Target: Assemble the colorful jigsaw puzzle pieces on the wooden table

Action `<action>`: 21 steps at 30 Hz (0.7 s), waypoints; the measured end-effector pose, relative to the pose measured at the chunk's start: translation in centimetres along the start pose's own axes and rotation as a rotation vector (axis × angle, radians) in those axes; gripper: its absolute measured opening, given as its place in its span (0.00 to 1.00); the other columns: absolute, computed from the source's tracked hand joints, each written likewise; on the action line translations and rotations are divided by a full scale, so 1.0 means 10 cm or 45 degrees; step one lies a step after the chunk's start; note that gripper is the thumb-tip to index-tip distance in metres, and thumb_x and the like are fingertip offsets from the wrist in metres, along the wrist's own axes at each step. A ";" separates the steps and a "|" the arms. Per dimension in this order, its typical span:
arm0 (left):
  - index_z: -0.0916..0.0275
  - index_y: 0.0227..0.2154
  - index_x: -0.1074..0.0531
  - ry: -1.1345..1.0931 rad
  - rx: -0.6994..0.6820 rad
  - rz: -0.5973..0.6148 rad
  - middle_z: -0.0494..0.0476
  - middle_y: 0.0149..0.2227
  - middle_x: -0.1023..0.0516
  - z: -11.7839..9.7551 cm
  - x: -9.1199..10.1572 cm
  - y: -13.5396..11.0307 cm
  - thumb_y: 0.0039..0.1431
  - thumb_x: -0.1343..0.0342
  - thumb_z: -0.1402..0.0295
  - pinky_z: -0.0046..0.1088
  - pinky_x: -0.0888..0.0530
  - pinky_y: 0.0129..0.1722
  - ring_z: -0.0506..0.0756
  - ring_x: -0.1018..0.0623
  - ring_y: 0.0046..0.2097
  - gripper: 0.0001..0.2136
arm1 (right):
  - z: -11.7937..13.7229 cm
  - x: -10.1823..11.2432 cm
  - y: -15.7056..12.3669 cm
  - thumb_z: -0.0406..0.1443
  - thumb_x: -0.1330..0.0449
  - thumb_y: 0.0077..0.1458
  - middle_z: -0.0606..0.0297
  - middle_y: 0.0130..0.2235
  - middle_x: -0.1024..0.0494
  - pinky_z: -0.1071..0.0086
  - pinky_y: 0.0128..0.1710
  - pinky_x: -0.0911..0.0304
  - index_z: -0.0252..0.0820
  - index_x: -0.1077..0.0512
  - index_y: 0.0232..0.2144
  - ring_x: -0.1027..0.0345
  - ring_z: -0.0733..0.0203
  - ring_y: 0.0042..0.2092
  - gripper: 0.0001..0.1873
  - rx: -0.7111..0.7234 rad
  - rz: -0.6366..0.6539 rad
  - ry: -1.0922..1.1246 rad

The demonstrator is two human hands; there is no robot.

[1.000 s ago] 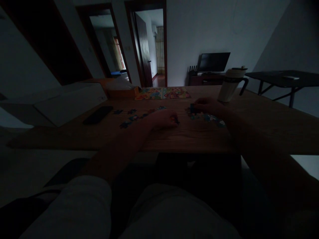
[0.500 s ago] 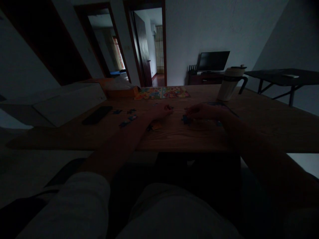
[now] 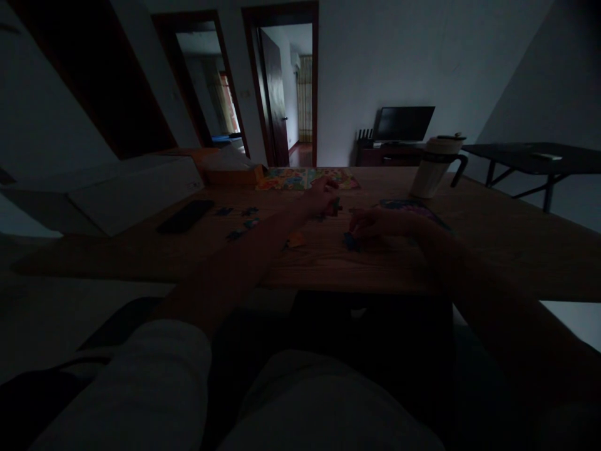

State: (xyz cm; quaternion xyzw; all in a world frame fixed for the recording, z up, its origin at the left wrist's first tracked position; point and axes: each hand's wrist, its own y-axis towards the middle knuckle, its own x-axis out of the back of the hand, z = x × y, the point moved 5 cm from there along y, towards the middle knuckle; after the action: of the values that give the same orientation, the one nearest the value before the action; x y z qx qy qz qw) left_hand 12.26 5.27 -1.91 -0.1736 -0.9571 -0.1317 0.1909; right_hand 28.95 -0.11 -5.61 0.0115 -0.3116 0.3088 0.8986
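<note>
The room is dim. My left hand is over the middle of the wooden table, fingers curled, with a reddish-green jigsaw piece pinched below them. To its right, my right hand is closed low over the tabletop, its fingertips on a dark blue jigsaw piece. An orange jigsaw piece lies nearer the front edge. Several loose jigsaw pieces are scattered left of my left forearm. Behind my right wrist lies a dark, colourful puzzle sheet, partly covered.
A colourful printed sheet lies at the table's far side. On the left are a black phone, a white box and an orange tissue box. A handled tumbler stands at the right rear.
My left hand has moved right and slightly away, and a jigsaw piece now shows in its fingers. My right hand has stayed near the blue piece. The view has tilted slightly.
</note>
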 end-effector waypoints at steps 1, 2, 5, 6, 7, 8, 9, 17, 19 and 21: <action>0.59 0.46 0.36 -0.019 -0.019 0.006 0.51 0.35 0.26 0.01 -0.02 -0.01 0.64 0.48 0.77 0.23 0.31 0.28 0.46 0.27 0.26 0.10 | 0.00 0.00 0.00 0.46 0.30 0.46 0.65 0.31 0.21 0.68 0.29 0.34 0.43 0.24 0.38 0.28 0.61 0.29 0.19 0.000 0.002 -0.001; 0.59 0.46 0.36 -0.036 -0.047 0.015 0.52 0.36 0.26 0.02 -0.03 -0.03 0.63 0.47 0.77 0.22 0.30 0.28 0.46 0.26 0.27 0.11 | -0.01 0.00 0.01 0.46 0.30 0.46 0.65 0.31 0.21 0.68 0.29 0.35 0.43 0.24 0.38 0.29 0.62 0.29 0.19 0.000 -0.002 -0.006; 0.60 0.47 0.37 -0.084 -0.125 0.054 0.52 0.38 0.25 0.03 -0.04 -0.10 0.62 0.44 0.77 0.22 0.28 0.31 0.47 0.24 0.30 0.13 | -0.01 0.02 0.01 0.46 0.31 0.47 0.64 0.32 0.20 0.68 0.31 0.35 0.43 0.23 0.38 0.29 0.61 0.30 0.18 0.011 -0.041 -0.031; 0.60 0.47 0.36 -0.093 -0.135 0.058 0.52 0.37 0.25 0.04 -0.03 -0.12 0.62 0.44 0.77 0.22 0.27 0.31 0.47 0.24 0.30 0.13 | -0.01 0.03 0.01 0.46 0.31 0.48 0.64 0.32 0.20 0.68 0.32 0.35 0.42 0.23 0.37 0.29 0.61 0.31 0.18 0.020 -0.057 -0.041; 0.60 0.47 0.36 -0.097 -0.133 0.062 0.52 0.37 0.24 0.04 -0.02 -0.14 0.61 0.43 0.76 0.23 0.27 0.32 0.47 0.24 0.30 0.13 | 0.00 0.03 0.00 0.46 0.31 0.48 0.63 0.32 0.20 0.68 0.33 0.35 0.42 0.23 0.36 0.29 0.61 0.32 0.17 0.031 -0.074 -0.051; 0.60 0.47 0.36 -0.093 -0.124 0.066 0.53 0.37 0.24 0.05 -0.01 -0.15 0.61 0.42 0.76 0.23 0.27 0.32 0.47 0.24 0.30 0.13 | 0.01 0.04 -0.01 0.46 0.32 0.48 0.63 0.33 0.20 0.68 0.34 0.35 0.42 0.22 0.35 0.29 0.61 0.32 0.16 0.045 -0.093 -0.058; 0.61 0.46 0.36 -0.079 -0.110 0.075 0.53 0.37 0.24 0.06 0.00 -0.15 0.60 0.41 0.76 0.23 0.26 0.31 0.47 0.24 0.29 0.14 | 0.01 0.05 -0.01 0.47 0.32 0.49 0.63 0.33 0.20 0.68 0.34 0.35 0.42 0.22 0.34 0.29 0.61 0.33 0.16 0.058 -0.111 -0.060; 0.63 0.44 0.30 0.166 -0.159 0.270 0.56 0.38 0.22 0.27 -0.05 -0.09 0.57 0.39 0.73 0.26 0.26 0.33 0.50 0.22 0.34 0.13 | -0.05 0.20 -0.02 0.43 0.31 0.47 0.63 0.36 0.20 0.68 0.33 0.35 0.41 0.21 0.36 0.28 0.60 0.35 0.14 0.072 -0.253 0.001; 0.64 0.41 0.28 0.271 -0.198 0.323 0.56 0.38 0.22 0.31 -0.08 -0.06 0.56 0.40 0.73 0.26 0.26 0.35 0.51 0.22 0.36 0.09 | -0.10 0.24 -0.01 0.40 0.30 0.46 0.62 0.37 0.19 0.66 0.36 0.32 0.42 0.22 0.38 0.27 0.58 0.37 0.16 0.051 -0.302 0.061; 0.64 0.38 0.28 0.330 -0.205 0.376 0.55 0.37 0.22 0.36 -0.10 -0.04 0.55 0.40 0.74 0.26 0.26 0.37 0.51 0.22 0.37 0.08 | -0.14 0.26 -0.01 0.38 0.30 0.46 0.61 0.39 0.18 0.64 0.38 0.30 0.43 0.23 0.41 0.25 0.56 0.39 0.17 0.046 -0.328 0.123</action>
State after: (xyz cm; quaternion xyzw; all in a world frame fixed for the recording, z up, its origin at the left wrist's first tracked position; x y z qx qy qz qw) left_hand 11.83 5.82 -5.57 -0.3083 -0.8751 -0.1996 0.3153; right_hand 31.32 1.54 -5.22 0.0527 -0.2584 0.1966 0.9444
